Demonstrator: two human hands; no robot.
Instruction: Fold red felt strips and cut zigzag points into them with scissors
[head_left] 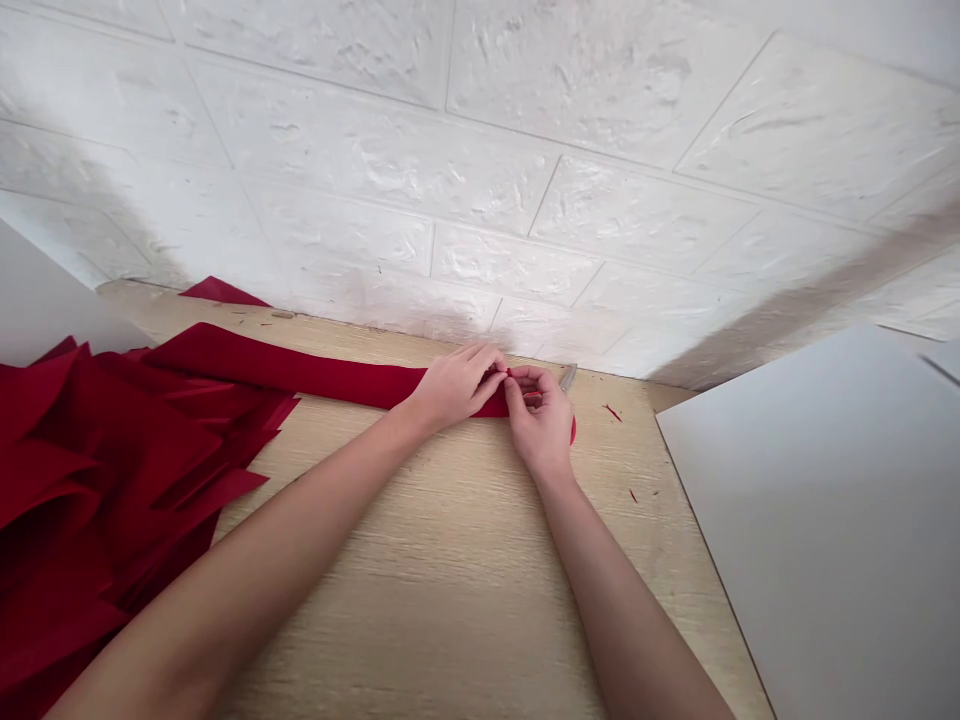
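A long dark red fabric strip [322,375] lies along the wooden surface, running from the left toward the middle. My left hand [461,385] rests on its right end, with thumb and fingers pinching the cloth. Close against it, my right hand [540,415] pinches the edge of the same end between thumb and fingertips. Partly hidden behind my right hand is a tool with red handles, probably scissors; its grey metal tip [569,377] and a bit of red handle [574,430] show.
A heap of red fabric pieces [97,480] covers the left side. Another red piece [223,291] lies by the white brick-patterned wall [360,140]. Small red scraps [613,412] dot the wooden surface [435,580]. A white panel [817,500] stands at the right.
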